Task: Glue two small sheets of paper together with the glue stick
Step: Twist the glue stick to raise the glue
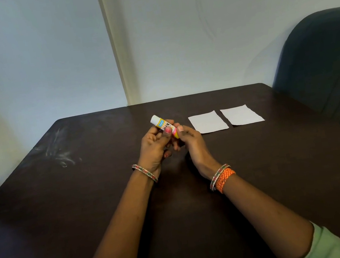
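Getting the glue stick ready above the dark tabletop (259, 170).

Two white paper sheets (207, 122) (241, 115) lie flat side by side on the tabletop, close but apart, just to the right of the hands, with no glue on them that I can see. The left hand (153, 148) curls its fingers round the glue stick (164, 126), held up and tilted. The right hand (190, 141) pinches its lower, pink end. It looks like the opening step. Next it needs a twist or pull, then rubbing on one sheet.

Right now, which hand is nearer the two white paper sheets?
Right. The right hand sits just left of the nearer white paper sheet; the left hand is farther left, across the glue stick.
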